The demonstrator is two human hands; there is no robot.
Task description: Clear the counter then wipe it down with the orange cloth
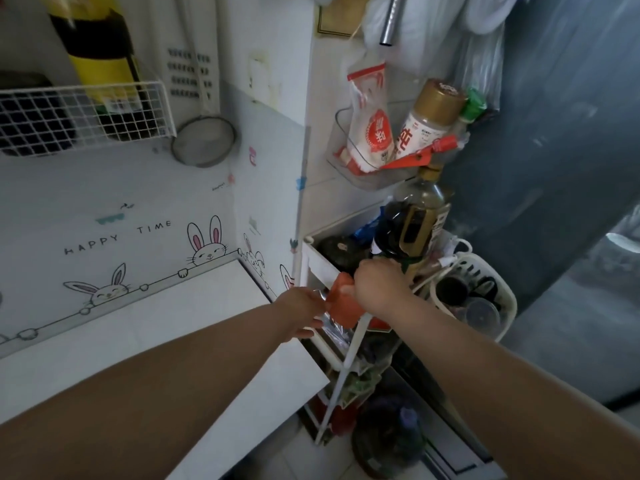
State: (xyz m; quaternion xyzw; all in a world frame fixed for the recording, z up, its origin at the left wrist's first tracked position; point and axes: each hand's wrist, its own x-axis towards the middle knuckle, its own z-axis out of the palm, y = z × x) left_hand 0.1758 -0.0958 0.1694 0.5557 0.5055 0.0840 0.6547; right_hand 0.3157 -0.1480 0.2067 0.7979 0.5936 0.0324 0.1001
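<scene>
The orange cloth [343,303] hangs bunched just off the right end of the table [194,317], draped down over the top rail of the white rack [323,265] that stands against that end. Its long axis runs roughly top to bottom, from a bundled upper part down to a loose tail.

The right hand [379,284] is the one on it: its grip is closed over the cloth's upper right part, knuckles up, fingers wrapped out of sight (so how much cloth is in the fist I cannot tell). The left hand [301,315] sits just to the cloth's left, at the table's corner, fingers half curled on something shiny and crinkled [329,323] tucked beneath the cloth; whether it pinches the cloth itself is not clear.

So the cloth lies between both hands, the right plainly nearer and holding. The table stretches away to the left, bare as far as it shows, so the coming move looks like a pull leftward and up, off the rail and onto that surface. A tall dark bottle [414,223] stands right behind the right hand, worth minding on the way out.
</scene>
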